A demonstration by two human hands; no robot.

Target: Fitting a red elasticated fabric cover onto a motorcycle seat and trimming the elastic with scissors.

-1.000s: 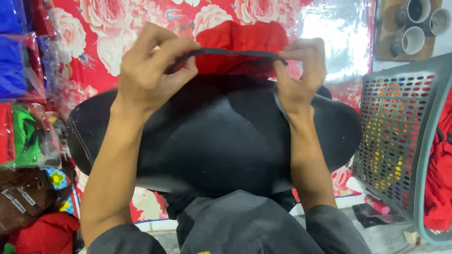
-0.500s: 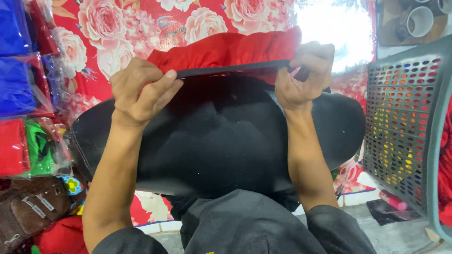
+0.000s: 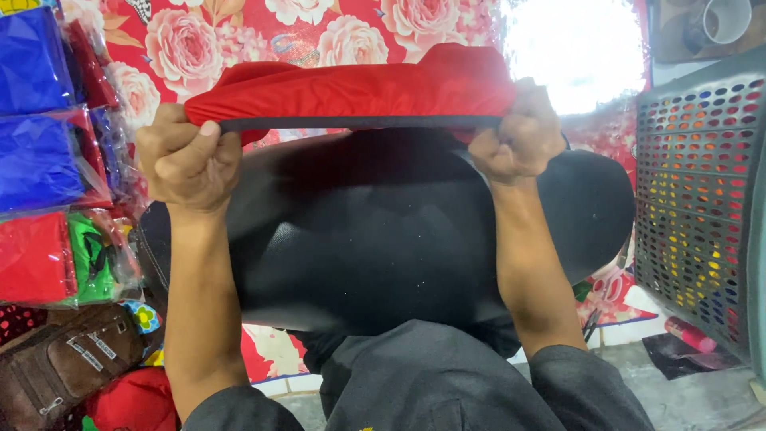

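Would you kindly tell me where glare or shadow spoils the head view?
Head view: a blown-out white glare patch hides the floral cloth at top right; shadow darkens the black seat beneath the red cover; both the left hand and the right hand look sharp.

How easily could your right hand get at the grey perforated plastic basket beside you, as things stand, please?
Probably yes, but not at once: the right hand is clenched on the black elastic edge of the red fabric cover. The grey perforated plastic basket stands just to its right, with nothing between.
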